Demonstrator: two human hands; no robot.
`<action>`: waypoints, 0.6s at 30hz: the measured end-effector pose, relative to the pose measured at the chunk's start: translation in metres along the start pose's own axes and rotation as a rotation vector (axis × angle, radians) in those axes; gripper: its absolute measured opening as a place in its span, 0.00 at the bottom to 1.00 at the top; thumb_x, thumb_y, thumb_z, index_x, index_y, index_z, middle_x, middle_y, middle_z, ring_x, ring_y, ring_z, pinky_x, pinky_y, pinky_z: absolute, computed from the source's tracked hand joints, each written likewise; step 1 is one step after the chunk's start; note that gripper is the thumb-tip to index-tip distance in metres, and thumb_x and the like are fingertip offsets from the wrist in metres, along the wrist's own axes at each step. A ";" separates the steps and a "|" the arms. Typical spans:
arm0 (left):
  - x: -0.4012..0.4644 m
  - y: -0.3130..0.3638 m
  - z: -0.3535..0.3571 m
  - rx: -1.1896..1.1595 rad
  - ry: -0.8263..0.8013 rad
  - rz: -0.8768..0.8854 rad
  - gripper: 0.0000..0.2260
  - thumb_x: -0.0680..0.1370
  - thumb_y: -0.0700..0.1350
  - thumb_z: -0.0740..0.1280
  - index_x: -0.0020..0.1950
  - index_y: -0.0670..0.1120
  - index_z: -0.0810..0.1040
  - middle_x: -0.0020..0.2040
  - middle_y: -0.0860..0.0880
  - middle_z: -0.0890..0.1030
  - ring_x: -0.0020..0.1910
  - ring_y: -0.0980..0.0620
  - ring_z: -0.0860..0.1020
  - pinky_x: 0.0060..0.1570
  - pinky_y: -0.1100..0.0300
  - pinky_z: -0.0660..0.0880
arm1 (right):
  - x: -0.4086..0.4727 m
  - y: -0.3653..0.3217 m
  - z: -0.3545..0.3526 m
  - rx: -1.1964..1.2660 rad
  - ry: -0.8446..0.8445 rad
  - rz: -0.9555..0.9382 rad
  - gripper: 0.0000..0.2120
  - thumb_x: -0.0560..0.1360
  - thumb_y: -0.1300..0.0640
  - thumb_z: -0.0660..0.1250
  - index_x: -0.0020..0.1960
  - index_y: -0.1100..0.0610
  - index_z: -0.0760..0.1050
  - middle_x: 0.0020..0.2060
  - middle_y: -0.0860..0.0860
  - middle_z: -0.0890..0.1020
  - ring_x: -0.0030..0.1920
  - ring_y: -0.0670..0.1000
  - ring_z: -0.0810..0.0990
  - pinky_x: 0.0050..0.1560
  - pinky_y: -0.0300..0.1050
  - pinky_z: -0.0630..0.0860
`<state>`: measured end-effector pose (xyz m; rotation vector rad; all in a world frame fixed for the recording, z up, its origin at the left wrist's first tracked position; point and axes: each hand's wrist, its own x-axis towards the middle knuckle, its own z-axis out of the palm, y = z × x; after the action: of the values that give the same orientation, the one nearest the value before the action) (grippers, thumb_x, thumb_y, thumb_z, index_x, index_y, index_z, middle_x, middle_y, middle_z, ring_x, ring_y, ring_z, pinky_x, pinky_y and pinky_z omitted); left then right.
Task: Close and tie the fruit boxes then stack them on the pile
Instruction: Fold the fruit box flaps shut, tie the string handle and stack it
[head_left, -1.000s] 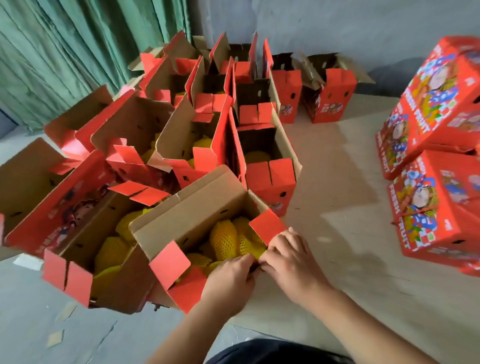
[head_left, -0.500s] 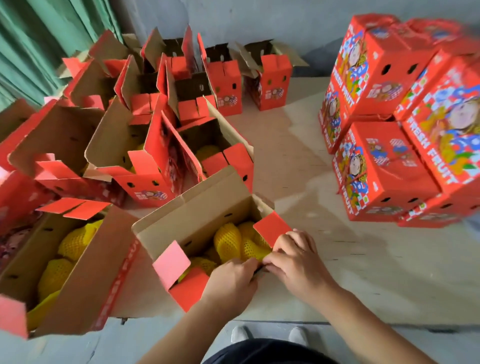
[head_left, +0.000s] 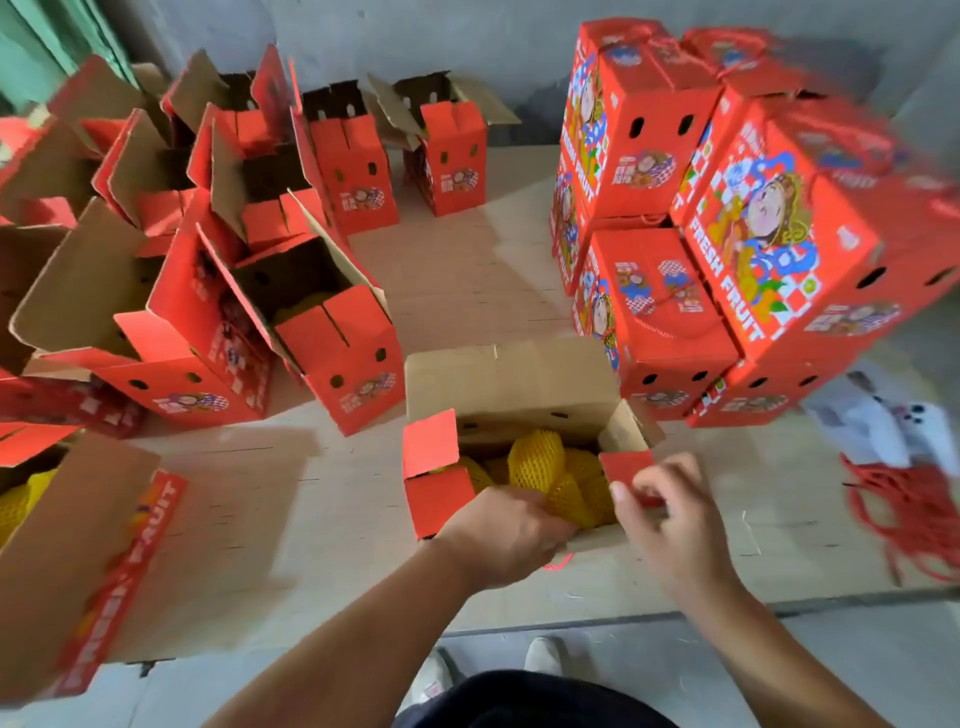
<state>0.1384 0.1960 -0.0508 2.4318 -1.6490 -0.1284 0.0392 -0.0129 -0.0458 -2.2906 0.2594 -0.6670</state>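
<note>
Our hands have parted since a moment ago: the left hand (head_left: 511, 530) grips the open fruit box's (head_left: 519, 379) near wall, the right hand (head_left: 662, 512) pinches its red end flap (head_left: 626, 467). Closing has only begun. Beyond our grip the pale board floor (head_left: 467, 270) carries open boxes (head_left: 343, 353); rightward stands the tied pile (head_left: 727, 234).

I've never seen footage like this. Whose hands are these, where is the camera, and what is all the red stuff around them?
There is no machine here: a person wears a camera on the head, looking down at their own two hands. Before them stands an open box holding fruit wrapped in yellow foam netting. The left hand grips the box's near edge; the right hand pinches a small red flap at its right end. To the left stand more open boxes. To the right rises a pile of closed boxes, and red cord lies beside it.
</note>
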 end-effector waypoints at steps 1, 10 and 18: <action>0.009 0.002 0.000 -0.004 0.038 0.016 0.11 0.85 0.49 0.60 0.51 0.51 0.82 0.39 0.49 0.76 0.42 0.46 0.75 0.40 0.50 0.75 | 0.003 0.008 -0.004 0.023 0.079 0.145 0.10 0.76 0.48 0.69 0.44 0.55 0.75 0.46 0.44 0.69 0.45 0.50 0.74 0.48 0.40 0.73; -0.023 -0.023 -0.001 0.059 0.739 -0.625 0.13 0.82 0.54 0.63 0.64 0.54 0.79 0.61 0.50 0.76 0.59 0.43 0.74 0.59 0.48 0.65 | 0.035 0.039 0.000 0.377 -0.299 0.855 0.16 0.83 0.43 0.62 0.66 0.51 0.74 0.56 0.49 0.82 0.57 0.51 0.80 0.52 0.46 0.74; -0.023 -0.026 0.002 -0.876 1.205 -1.338 0.39 0.76 0.68 0.56 0.83 0.51 0.58 0.79 0.45 0.60 0.77 0.46 0.66 0.77 0.45 0.63 | 0.031 0.046 0.009 0.082 -0.315 0.239 0.32 0.83 0.43 0.60 0.84 0.46 0.54 0.81 0.48 0.61 0.79 0.49 0.60 0.76 0.44 0.60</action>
<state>0.1524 0.2266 -0.0593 1.7105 0.5270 0.3035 0.0702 -0.0523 -0.0715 -2.2015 0.3403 -0.1885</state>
